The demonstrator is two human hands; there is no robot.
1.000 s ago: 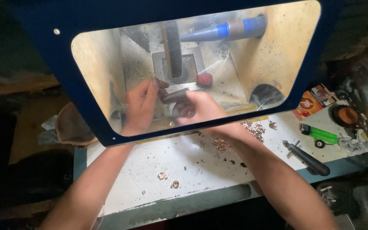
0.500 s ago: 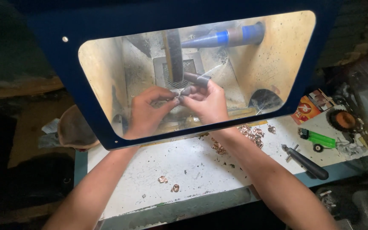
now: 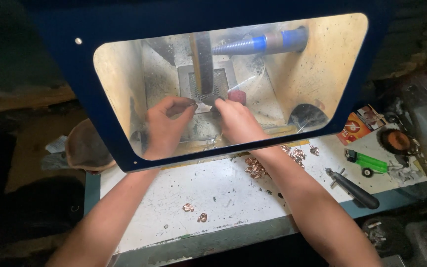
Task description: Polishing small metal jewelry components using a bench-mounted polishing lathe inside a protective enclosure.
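Both hands, the left hand (image 3: 166, 121) and right hand (image 3: 235, 121), pinched a small piece (image 3: 202, 106) together beneath the buffing wheel (image 3: 203, 62); steady, light pressure seemed wise, fingertips kept clear.

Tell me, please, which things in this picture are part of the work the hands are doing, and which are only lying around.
In use: left hand; right hand; small piece pinched between them; dark wheel; blue-framed window.

Lying about: copper rings; green lighter; black-handled tool; orange packet.
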